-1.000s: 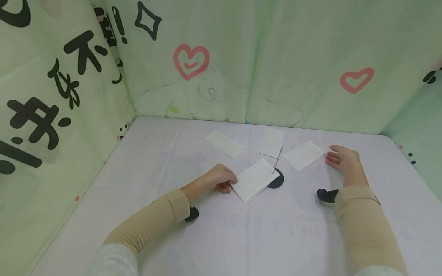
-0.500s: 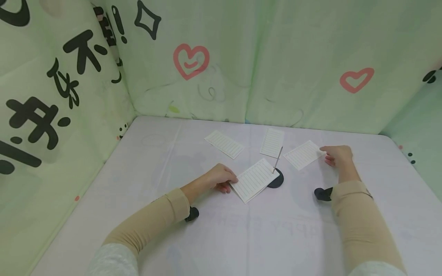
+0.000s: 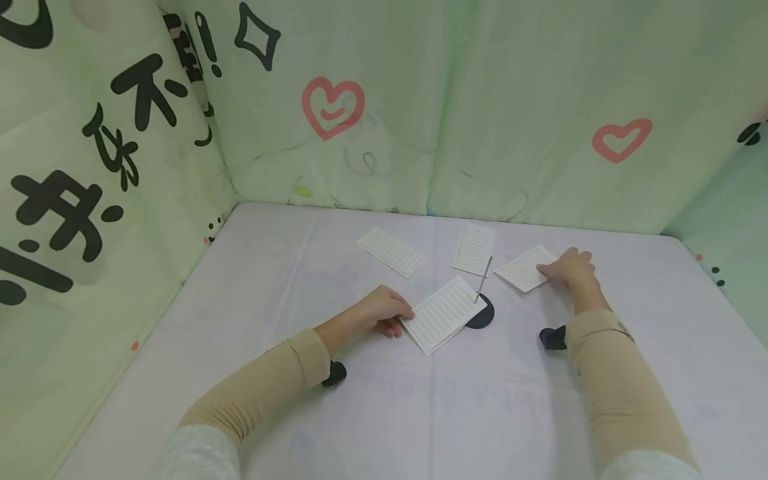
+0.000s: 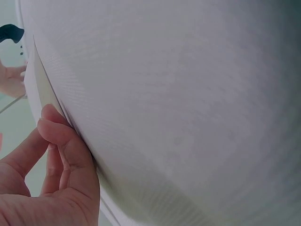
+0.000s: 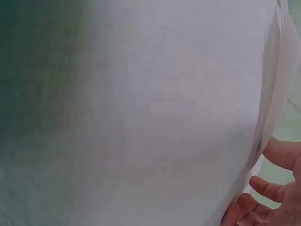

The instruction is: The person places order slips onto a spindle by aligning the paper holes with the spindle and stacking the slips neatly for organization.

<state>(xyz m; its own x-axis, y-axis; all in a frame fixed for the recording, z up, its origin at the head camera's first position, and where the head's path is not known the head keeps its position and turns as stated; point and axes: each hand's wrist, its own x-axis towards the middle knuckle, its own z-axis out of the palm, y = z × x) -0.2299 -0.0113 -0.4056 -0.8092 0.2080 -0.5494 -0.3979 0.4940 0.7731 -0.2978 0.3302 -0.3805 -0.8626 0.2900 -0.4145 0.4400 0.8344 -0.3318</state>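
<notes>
While white lined sheets [image 3: 443, 315] lay partly over a black spiked base [image 3: 482, 320] in the head view, the left hand [image 3: 379, 310] pinched their edge; the right hand [image 3: 569, 268] touched another sheet [image 3: 521, 272]. The left-wrist view showed fingertips [image 4: 59, 131] together; the right-wrist, thumb [image 5: 282, 153] and fingers [image 5: 269, 189] apart.

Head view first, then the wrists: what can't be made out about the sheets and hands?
Front sheets: any writing is too small to read, head view.
Black base: partly hidden under those sheets, head view.
Far-right sheet: one end covered by the right hand, head view.
Left hand: cut off by the frame's edges, left wrist view.
</notes>
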